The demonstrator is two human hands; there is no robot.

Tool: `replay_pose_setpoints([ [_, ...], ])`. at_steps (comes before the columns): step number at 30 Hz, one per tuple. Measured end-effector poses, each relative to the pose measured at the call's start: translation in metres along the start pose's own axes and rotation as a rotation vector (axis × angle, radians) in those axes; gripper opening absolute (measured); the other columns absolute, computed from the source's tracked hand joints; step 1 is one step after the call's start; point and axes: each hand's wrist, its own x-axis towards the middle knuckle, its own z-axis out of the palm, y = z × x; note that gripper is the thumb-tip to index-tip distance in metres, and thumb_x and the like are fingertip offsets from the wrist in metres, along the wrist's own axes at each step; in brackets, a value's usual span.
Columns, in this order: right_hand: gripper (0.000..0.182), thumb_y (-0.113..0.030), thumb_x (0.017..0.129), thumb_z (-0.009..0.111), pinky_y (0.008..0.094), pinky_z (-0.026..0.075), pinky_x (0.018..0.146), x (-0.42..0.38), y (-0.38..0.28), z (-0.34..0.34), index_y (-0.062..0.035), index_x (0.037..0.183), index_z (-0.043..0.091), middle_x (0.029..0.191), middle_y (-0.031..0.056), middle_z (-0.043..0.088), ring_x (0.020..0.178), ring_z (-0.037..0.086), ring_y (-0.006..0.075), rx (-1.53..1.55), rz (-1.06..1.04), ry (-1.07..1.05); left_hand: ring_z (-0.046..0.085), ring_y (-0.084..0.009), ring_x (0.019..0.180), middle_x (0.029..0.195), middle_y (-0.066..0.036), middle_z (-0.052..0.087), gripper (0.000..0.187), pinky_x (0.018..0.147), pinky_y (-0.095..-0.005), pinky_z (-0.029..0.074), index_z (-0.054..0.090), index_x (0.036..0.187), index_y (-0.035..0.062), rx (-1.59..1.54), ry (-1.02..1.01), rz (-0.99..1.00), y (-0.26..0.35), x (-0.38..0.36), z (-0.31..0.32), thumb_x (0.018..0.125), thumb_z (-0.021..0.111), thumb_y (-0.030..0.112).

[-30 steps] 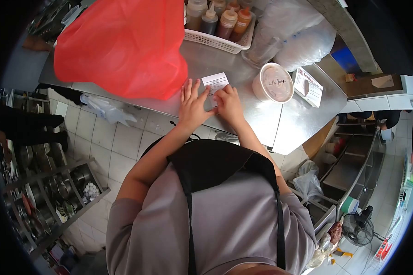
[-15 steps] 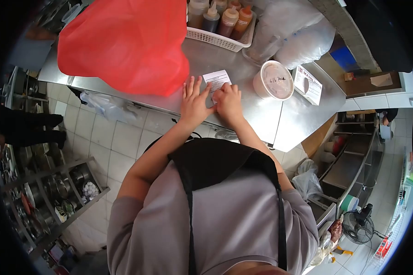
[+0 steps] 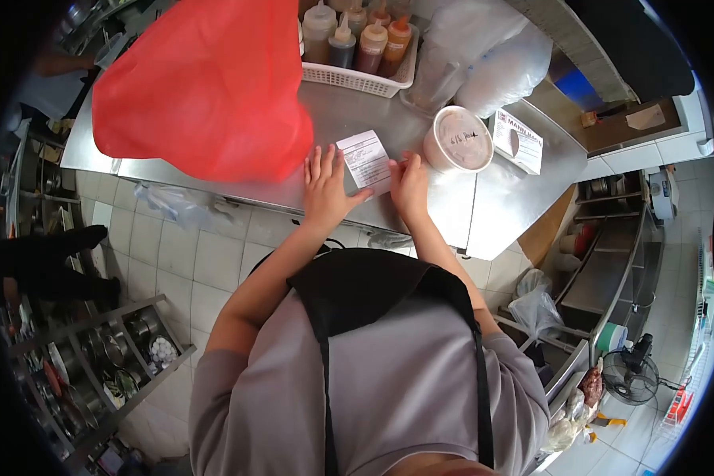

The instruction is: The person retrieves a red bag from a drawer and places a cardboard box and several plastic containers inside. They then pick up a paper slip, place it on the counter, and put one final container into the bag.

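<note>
A small printed receipt [image 3: 365,157] lies on the steel counter between my hands, its text facing up. My left hand [image 3: 328,190] rests at the counter's front edge beside the receipt's left side, fingers spread and thumb stretched toward its lower edge. At the right edge of the paper, my right hand [image 3: 409,184] is closed with curled fingers; whatever they may pinch is hidden. To the right stands a round lidded tub [image 3: 458,141] with handwriting on its lid. A large red bag [image 3: 206,95] stands on the counter just left of my left hand.
Behind the receipt, a white basket [image 3: 357,79] holds several squeeze bottles. Clear plastic bags [image 3: 504,71] and a white printed box [image 3: 517,144] sit at the right. An open rack of pans [image 3: 103,349] is at lower left. Another person's arm [image 3: 63,63] shows at upper left.
My right hand has moved off the receipt to its right edge, so more of the print shows. My left hand has drawn slightly away to the left. The whole view has shifted slightly.
</note>
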Motion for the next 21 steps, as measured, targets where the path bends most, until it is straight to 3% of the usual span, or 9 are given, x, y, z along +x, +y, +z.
replay_pose_setpoints([
  [3, 0.017, -0.006, 0.073, 0.06, 0.0355, 0.044, 0.064, 0.006, -0.008, -0.008, 0.0026, 0.088, 0.056, 0.077, 0.0152, 0.056, 0.07, 0.056, 0.0294, 0.196, 0.111, -0.211, 0.02, -0.0347, 0.13, 0.137, -0.02, 0.029, 0.093, 0.106, -0.0454, 0.016, 0.035, 0.129, -0.0032, -0.016, -0.008, -0.037, 0.003, 0.0, -0.004, 0.061, 0.071, 0.049],
  [5, 0.014, -0.003, 0.073, 0.059, 0.0343, 0.045, 0.062, 0.006, -0.015, -0.022, 0.0019, 0.085, 0.058, 0.076, 0.0147, 0.057, 0.068, 0.056, 0.0286, 0.213, 0.021, -0.241, 0.019, -0.0345, 0.13, 0.136, -0.021, 0.028, 0.096, 0.106, -0.0445, 0.017, 0.033, 0.129, -0.0047, -0.041, 0.003, -0.042, 0.007, 0.001, -0.008, 0.06, 0.074, 0.046],
  [8, 0.009, -0.001, 0.073, 0.058, 0.0321, 0.045, 0.06, 0.008, -0.027, -0.054, 0.0008, 0.082, 0.059, 0.075, 0.0129, 0.058, 0.066, 0.058, 0.0253, 0.262, -0.131, -0.346, 0.037, -0.0324, 0.12, 0.125, -0.022, 0.041, 0.085, 0.1, -0.0421, 0.029, 0.036, 0.125, -0.0069, -0.327, 0.159, 0.003, 0.005, 0.006, -0.014, 0.063, 0.075, 0.037],
  [10, 0.007, 0.0, 0.074, 0.059, 0.031, 0.045, 0.061, 0.008, -0.028, -0.075, 0.0005, 0.081, 0.06, 0.074, 0.0116, 0.059, 0.067, 0.058, 0.0229, 0.302, -0.177, -0.408, 0.055, -0.0246, 0.093, 0.101, -0.014, 0.055, 0.053, 0.083, -0.0346, 0.043, 0.052, 0.109, -0.0023, -1.002, -0.101, -0.143, -0.001, 0.01, -0.018, 0.067, 0.075, 0.022],
  [11, 0.006, 0.0, 0.075, 0.059, 0.03, 0.045, 0.061, 0.009, -0.027, -0.085, 0.0007, 0.081, 0.06, 0.074, 0.0107, 0.06, 0.067, 0.058, 0.02, 0.365, -0.086, -0.432, 0.056, -0.015, 0.067, 0.078, -0.005, 0.055, 0.018, 0.064, -0.0266, 0.046, 0.06, 0.087, -0.0002, -0.635, -0.252, -0.035, -0.012, 0.015, -0.024, 0.073, 0.069, 0.009],
  [12, 0.005, 0.0, 0.076, 0.059, 0.0289, 0.046, 0.062, 0.009, -0.026, -0.095, 0.0009, 0.081, 0.06, 0.073, 0.0099, 0.061, 0.068, 0.059, 0.0172, 0.428, 0.006, -0.455, 0.056, -0.015, 0.067, 0.078, -0.005, 0.055, 0.018, 0.064, -0.0266, 0.046, 0.06, 0.087, -0.0002, -0.631, -0.263, -0.014, -0.004, 0.019, -0.027, 0.073, 0.069, 0.009],
  [14, 0.004, -0.001, 0.079, 0.06, 0.0263, 0.046, 0.063, 0.016, -0.026, -0.12, 0.0007, 0.082, 0.06, 0.073, 0.0072, 0.061, 0.069, 0.058, 0.0118, 0.411, 0.01, -0.393, 0.054, -0.0113, 0.061, 0.072, -0.003, 0.053, 0.007, 0.057, -0.0238, 0.045, 0.059, 0.074, -0.0018, -0.928, -0.107, -0.026, 0.02, 0.024, -0.043, 0.074, 0.066, 0.001],
  [18, 0.001, 0.0, 0.078, 0.06, 0.0209, 0.044, 0.059, 0.035, -0.017, -0.192, -0.0004, 0.078, 0.061, 0.073, 0.0029, 0.062, 0.065, 0.054, 0.0068, 0.721, 0.066, -0.103, 0.054, -0.0089, 0.06, 0.073, -0.004, 0.053, 0.005, 0.054, -0.021, 0.045, 0.06, 0.076, -0.0029, -0.945, -0.023, -0.007, 0.05, 0.034, -0.063, 0.075, 0.064, -0.001],
  [21, 0.009, 0.006, 0.073, 0.06, 0.0213, 0.044, 0.064, 0.053, 0.005, -0.265, -0.0028, 0.076, 0.059, 0.074, 0.0033, 0.06, 0.067, 0.056, 0.0091, 0.973, -0.082, 0.364, 0.047, -0.0069, 0.049, 0.066, -0.002, 0.049, 0.004, 0.043, -0.0196, 0.034, 0.06, 0.077, -0.0021, -0.832, 0.05, 0.034, 0.041, 0.038, -0.065, 0.077, 0.063, -0.001],
])
